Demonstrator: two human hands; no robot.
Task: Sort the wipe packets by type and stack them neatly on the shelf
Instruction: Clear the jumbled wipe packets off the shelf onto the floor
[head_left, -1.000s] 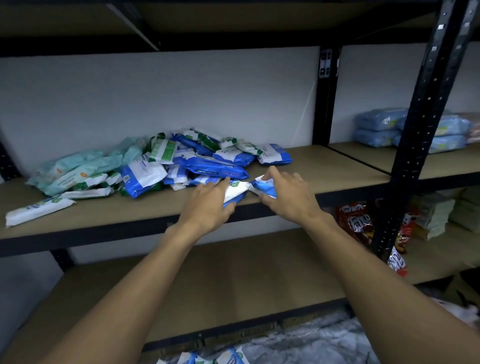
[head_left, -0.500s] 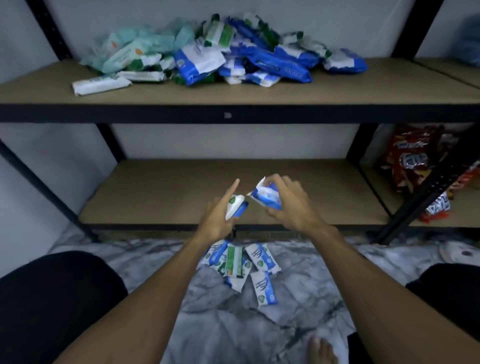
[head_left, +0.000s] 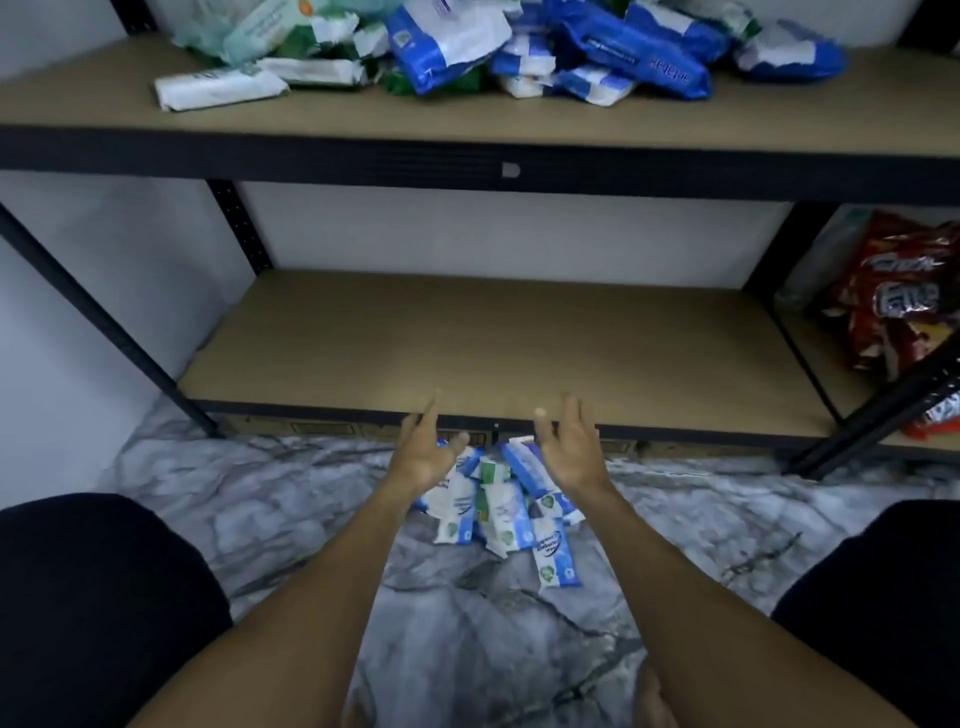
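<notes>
A heap of mixed wipe packets (head_left: 524, 49), blue, white, green and pale teal, lies on the upper shelf (head_left: 467, 111). Several small blue-and-white wipe packets (head_left: 506, 512) lie in a loose pile on the marble floor in front of the lower shelf (head_left: 493, 343). My left hand (head_left: 426, 457) and my right hand (head_left: 569, 452) hover just above that floor pile, palms facing each other, fingers spread and holding nothing. The hands cover part of the pile.
The lower shelf board is bare wood. Red snack bags (head_left: 898, 296) fill the neighbouring bay at the right, behind a black upright (head_left: 878, 415). My knees in dark cloth (head_left: 93, 597) flank the marble floor (head_left: 467, 639). A white wall backs the shelves.
Both hands carried a small packet each from the upper shelf down toward the floor and have let go; the packets now lie on the floor pile. The view tilted downward.
</notes>
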